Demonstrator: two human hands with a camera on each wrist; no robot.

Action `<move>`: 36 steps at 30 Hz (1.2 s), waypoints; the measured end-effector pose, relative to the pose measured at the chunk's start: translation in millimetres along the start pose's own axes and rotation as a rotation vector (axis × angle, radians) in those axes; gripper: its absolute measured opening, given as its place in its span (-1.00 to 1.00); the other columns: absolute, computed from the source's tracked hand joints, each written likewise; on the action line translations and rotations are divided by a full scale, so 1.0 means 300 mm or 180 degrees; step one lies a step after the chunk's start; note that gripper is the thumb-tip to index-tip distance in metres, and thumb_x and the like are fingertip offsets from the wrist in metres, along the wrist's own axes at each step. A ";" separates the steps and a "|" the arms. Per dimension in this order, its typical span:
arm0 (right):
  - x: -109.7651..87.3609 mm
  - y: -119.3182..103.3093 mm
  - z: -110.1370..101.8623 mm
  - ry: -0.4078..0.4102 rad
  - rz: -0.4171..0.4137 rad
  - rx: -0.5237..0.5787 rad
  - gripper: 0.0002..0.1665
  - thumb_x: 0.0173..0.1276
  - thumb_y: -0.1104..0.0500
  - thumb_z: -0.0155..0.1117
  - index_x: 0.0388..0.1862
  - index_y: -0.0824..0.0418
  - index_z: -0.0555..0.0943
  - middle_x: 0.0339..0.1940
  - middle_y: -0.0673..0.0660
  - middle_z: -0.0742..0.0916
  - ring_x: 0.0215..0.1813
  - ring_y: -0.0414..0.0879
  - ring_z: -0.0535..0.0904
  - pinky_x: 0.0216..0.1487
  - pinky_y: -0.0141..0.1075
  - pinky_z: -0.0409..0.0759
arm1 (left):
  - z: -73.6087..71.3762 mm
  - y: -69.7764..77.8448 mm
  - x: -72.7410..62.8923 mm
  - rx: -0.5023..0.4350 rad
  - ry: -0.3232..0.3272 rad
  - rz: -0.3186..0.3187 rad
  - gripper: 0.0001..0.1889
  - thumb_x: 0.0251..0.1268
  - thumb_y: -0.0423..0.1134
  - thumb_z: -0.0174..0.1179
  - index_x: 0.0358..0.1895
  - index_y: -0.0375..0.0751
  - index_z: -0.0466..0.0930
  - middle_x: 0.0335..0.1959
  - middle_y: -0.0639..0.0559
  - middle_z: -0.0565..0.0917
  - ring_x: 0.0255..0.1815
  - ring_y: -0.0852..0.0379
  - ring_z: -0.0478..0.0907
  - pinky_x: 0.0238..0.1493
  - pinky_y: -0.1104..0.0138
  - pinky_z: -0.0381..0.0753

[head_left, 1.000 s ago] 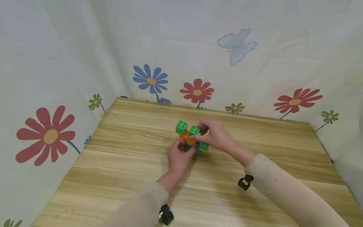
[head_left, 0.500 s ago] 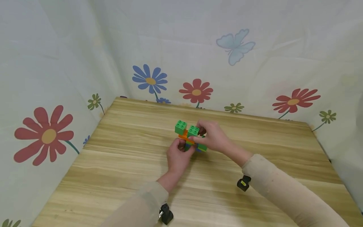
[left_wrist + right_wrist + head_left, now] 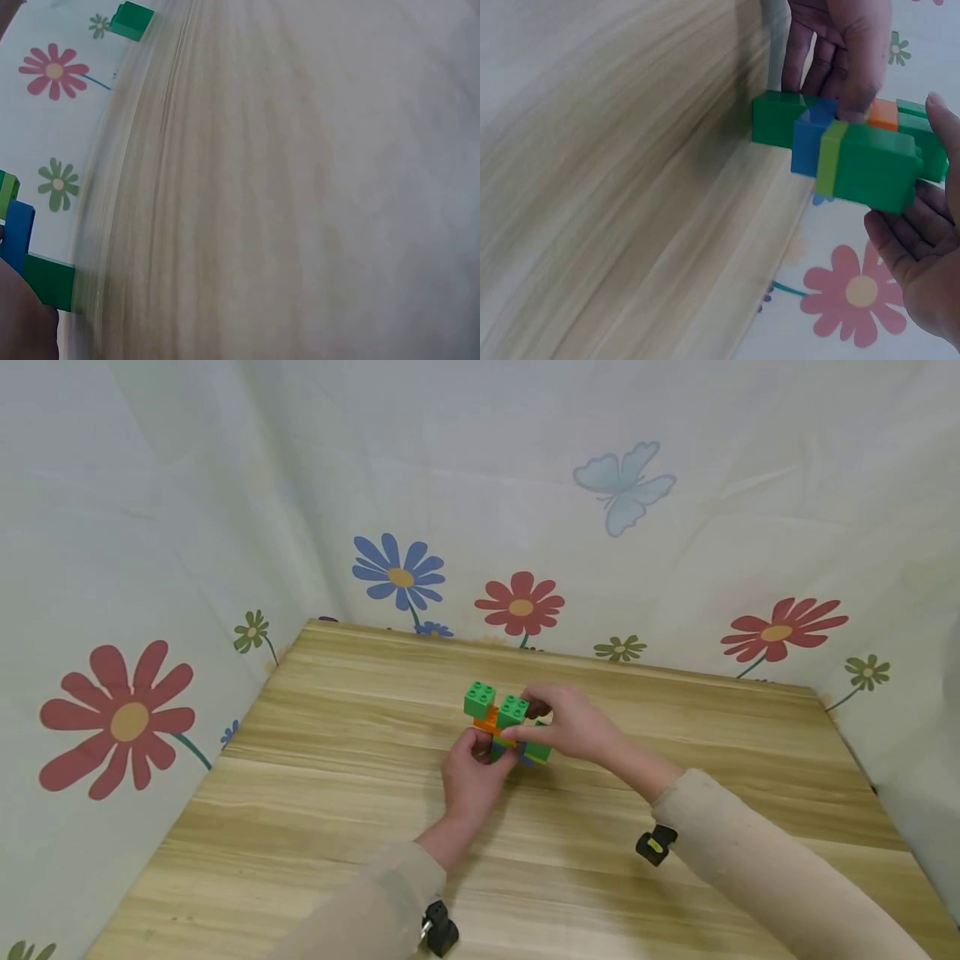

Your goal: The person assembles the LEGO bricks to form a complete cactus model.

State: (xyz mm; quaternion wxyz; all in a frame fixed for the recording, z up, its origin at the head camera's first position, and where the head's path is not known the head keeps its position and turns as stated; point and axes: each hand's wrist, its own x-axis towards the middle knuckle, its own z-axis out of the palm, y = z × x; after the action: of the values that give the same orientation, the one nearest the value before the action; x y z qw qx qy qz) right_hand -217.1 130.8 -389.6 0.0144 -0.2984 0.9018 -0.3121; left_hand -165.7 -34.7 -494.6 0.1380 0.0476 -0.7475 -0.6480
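A small toy building-brick model (image 3: 513,709) in green, orange, lime and blue is between my hands, over the middle of the table. My left hand (image 3: 471,777) pinches its lower part, thumb toward me. From the right, my right hand (image 3: 573,722) holds the upper part, its thumb across the front near the orange brick (image 3: 487,720). Seen by the right wrist camera, a blue brick (image 3: 810,142) sits between a green end brick (image 3: 775,120) and a lime layer. Fingers hide part of the model. The left wrist view catches only a blue brick (image 3: 18,234) and green pieces at its edge.
The wooden table (image 3: 337,710) spreads out on all sides of the hands. Behind and left of it hangs a pale flower-print curtain (image 3: 450,460). Small black cameras (image 3: 439,928) hang under both sleeved wrists.
My right wrist has shifted slightly to the right, and its thumb covers more of the orange brick. My left hand keeps its place on the model.
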 end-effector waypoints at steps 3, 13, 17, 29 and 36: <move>-0.021 0.005 -0.034 -0.0062 0.0060 0.0017 -0.45 0.34 -0.06 0.62 0.13 0.24 0.73 0.00 0.14 0.84 0.09 0.09 0.77 0.19 0.07 0.74 | 0.002 0.006 -0.003 -0.0033 0.0013 0.0021 -0.69 0.15 -0.27 0.64 -0.23 -0.26 0.65 -0.17 -0.07 0.79 -0.02 -0.04 0.77 0.05 0.11 0.82; -0.120 0.071 -0.155 0.0107 0.0197 -0.0028 -0.38 0.42 0.03 0.56 0.32 0.34 0.66 0.10 0.24 0.83 0.15 0.16 0.76 0.20 0.15 0.71 | 0.007 0.011 -0.007 -0.0015 0.0044 -0.0081 -0.67 0.13 -0.26 0.64 -0.22 -0.29 0.65 -0.18 -0.11 0.77 -0.08 -0.05 0.75 0.05 0.09 0.82; -0.164 0.112 -0.192 0.0203 0.0257 -0.0076 -0.42 0.44 0.05 0.54 0.30 0.35 0.67 0.07 0.23 0.84 0.12 0.17 0.77 0.20 0.16 0.71 | 0.007 0.012 -0.007 0.0010 0.0042 -0.0067 -0.67 0.13 -0.26 0.64 -0.22 -0.30 0.65 -0.19 -0.13 0.77 -0.08 -0.07 0.75 0.06 0.08 0.81; -0.306 0.212 -0.256 0.0217 0.0506 -0.0205 -0.45 0.49 0.05 0.49 0.29 0.37 0.65 0.13 0.31 0.81 0.16 0.21 0.74 0.23 0.22 0.69 | 0.006 0.004 -0.006 0.0037 0.0027 -0.0024 -0.68 0.13 -0.26 0.64 -0.24 -0.25 0.64 -0.20 -0.08 0.77 -0.08 -0.03 0.75 0.05 0.10 0.81; -0.402 0.265 -0.272 0.0196 0.0749 -0.0235 -0.40 0.54 0.02 0.44 0.34 0.41 0.60 0.22 0.36 0.76 0.24 0.30 0.69 0.27 0.26 0.64 | 0.008 0.004 -0.004 0.0019 0.0000 -0.0067 -0.68 0.14 -0.26 0.64 -0.22 -0.28 0.64 -0.18 -0.09 0.77 -0.06 -0.04 0.74 0.08 0.09 0.81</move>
State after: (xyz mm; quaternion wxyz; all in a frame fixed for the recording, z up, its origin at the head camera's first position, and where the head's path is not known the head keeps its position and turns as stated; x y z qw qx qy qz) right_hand -177.3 291.8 -388.7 0.0122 -0.1811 0.9415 -0.2838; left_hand -164.9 -32.0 -494.0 0.1310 0.0560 -0.7489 -0.6471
